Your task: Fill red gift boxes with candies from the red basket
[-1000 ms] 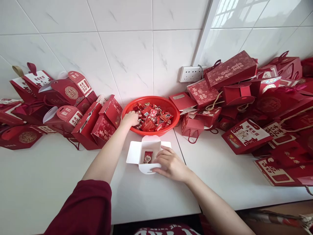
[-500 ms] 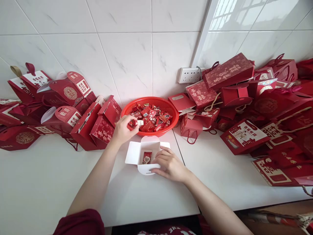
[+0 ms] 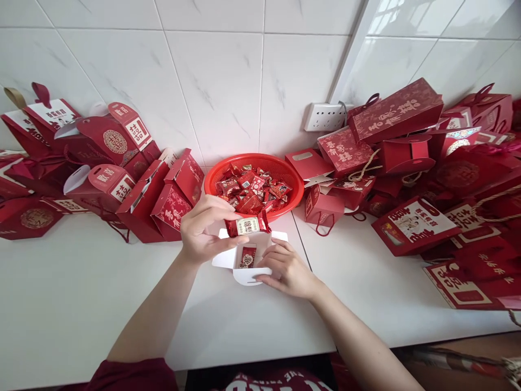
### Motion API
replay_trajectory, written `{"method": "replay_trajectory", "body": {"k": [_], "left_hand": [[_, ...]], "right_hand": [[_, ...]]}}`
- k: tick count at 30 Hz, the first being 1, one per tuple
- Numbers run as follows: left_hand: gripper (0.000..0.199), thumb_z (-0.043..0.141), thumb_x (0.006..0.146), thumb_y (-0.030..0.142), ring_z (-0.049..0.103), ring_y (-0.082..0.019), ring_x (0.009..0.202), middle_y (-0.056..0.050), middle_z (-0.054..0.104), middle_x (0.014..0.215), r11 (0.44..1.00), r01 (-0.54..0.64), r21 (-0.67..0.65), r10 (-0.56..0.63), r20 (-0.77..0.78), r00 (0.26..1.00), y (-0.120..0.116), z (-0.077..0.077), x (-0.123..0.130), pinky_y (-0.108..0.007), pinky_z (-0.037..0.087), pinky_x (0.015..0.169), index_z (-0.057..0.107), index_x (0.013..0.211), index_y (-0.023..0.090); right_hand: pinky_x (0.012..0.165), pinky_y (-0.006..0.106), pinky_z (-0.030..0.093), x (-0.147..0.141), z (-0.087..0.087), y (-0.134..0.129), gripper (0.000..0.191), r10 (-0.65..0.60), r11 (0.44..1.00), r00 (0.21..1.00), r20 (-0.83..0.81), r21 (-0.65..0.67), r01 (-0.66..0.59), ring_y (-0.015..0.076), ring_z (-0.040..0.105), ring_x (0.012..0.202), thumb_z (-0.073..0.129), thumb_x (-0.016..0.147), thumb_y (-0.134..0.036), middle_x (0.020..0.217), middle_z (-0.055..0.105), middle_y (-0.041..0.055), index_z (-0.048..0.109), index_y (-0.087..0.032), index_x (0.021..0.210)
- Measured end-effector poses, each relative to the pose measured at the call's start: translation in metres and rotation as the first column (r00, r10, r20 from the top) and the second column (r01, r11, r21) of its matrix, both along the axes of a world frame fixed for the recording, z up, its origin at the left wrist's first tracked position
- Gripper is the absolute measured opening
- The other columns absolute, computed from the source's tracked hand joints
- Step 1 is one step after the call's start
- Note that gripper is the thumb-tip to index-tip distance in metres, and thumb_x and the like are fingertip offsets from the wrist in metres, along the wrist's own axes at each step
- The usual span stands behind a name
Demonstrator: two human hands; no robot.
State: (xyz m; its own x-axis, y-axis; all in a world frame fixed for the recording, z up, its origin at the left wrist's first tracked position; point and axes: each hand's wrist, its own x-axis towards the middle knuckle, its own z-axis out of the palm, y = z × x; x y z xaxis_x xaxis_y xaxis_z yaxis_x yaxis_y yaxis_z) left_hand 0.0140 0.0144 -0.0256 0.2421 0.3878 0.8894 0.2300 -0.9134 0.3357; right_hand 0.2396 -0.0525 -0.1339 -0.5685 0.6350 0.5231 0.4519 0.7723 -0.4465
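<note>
Pinched between the thumb and fingers of my left hand (image 3: 205, 228) is a red wrapped candy (image 3: 247, 225) with a pale label. It hovers over the far side of an open box (image 3: 246, 278), white inside, and covers part of it. One red packet (image 3: 248, 256) with a heart-shaped white mark lies on the box's floor. My right hand (image 3: 288, 269) grips the box's right wall, thumb at the near flap and fingers over the edge. Just behind the box stands a red plastic basket (image 3: 299, 187) heaped with small red-wrapped candies (image 3: 250, 190).
Red gift boxes (image 3: 173, 209) crowd the table's left side. A larger pile of red boxes and bags (image 3: 415, 225) spreads along the right. Against the tiled wall sits a white power strip (image 3: 324, 117). A seam in the white tabletop (image 3: 244, 331) runs right of the box.
My left hand has come from the basket's near left rim toward the box, bringing the candy into full view. My right hand stays on the box. The camera view has shifted slightly.
</note>
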Motion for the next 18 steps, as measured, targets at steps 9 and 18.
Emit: {"method": "replay_trajectory", "body": {"k": [9, 18], "left_hand": [[0.039, 0.066, 0.088, 0.043, 0.047, -0.012, 0.058, 0.001, 0.049, 0.059, 0.825, 0.07, -0.561, 0.034, 0.174, 0.984, -0.016, 0.002, 0.011, -0.026, 0.038, 0.055, 0.054, 0.061, 0.018], [0.049, 0.062, 0.088, 0.055, 0.043, -0.012, 0.059, 0.0, 0.045, 0.059, 0.697, 0.205, -0.687, -0.051, 0.237, 0.97, -0.021, 0.001, 0.014, -0.027, 0.035, 0.055, 0.053, 0.059, 0.017]], "right_hand": [[0.112, 0.049, 0.034, 0.001, -0.001, 0.0, 0.021, 0.002, 1.0, 1.0, 0.009, -0.018, -0.002, 0.0214, 0.063, 0.098, 0.06, 0.096, -0.041, 0.093, 0.072, 0.005, 0.066, -0.022, 0.103], [0.113, 0.049, 0.033, 0.001, 0.0, 0.0, 0.02, 0.0, 1.0, 1.0, 0.013, -0.009, 0.0, 0.021, 0.063, 0.099, 0.06, 0.096, -0.039, 0.094, 0.071, 0.0049, 0.065, -0.022, 0.103]]}}
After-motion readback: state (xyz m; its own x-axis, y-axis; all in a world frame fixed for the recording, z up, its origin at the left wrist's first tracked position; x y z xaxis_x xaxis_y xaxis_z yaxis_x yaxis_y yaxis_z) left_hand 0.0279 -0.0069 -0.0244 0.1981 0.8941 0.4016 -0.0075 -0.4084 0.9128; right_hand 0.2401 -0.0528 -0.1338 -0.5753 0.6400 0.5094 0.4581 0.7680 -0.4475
